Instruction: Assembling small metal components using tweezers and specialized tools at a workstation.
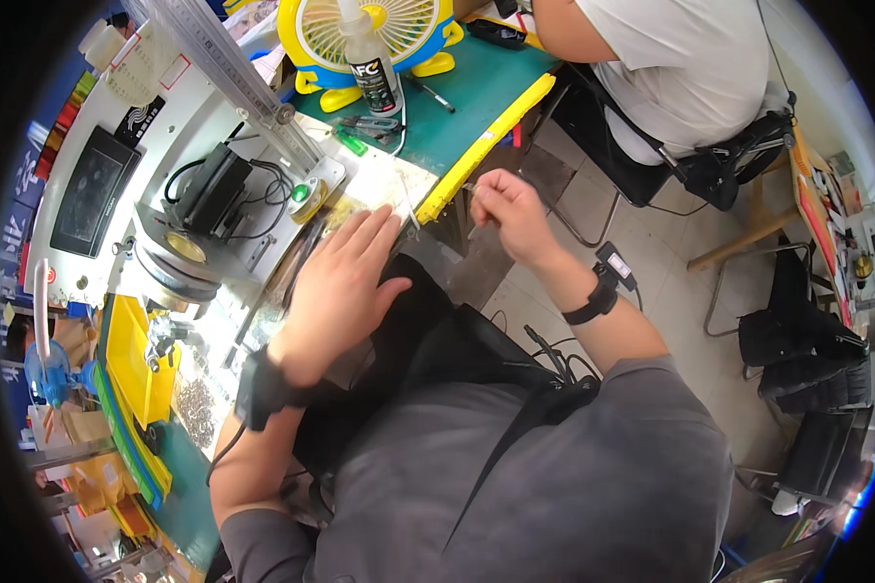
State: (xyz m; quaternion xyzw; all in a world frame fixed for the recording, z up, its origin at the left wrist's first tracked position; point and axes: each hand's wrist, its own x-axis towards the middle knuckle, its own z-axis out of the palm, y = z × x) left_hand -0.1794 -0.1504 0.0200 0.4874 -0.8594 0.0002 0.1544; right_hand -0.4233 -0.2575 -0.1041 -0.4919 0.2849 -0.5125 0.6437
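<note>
My left hand [345,282] lies palm down over the front edge of the white machine base, fingers stretched and thumb apart. Whatever is under its palm is hidden. Just beyond its fingertips is a pale, stained work surface [367,183], with a small green piece [351,143] farther back. To the right, past the yellow bench edge [496,131], I hold my right hand [511,212] in the air with its fingers curled into a pinch. A thin pale sliver shows at its fingertips, too small to name. Near my left fingers sits a green push button [301,192] on a metal block.
At the back stand a yellow-and-blue fan [413,34] and a clear spray bottle [369,68]. A machine with a dark screen [94,191] and a metal column fills the left. A yellow tray [131,350] lies nearer. Another person in a white shirt [685,68] sits at right.
</note>
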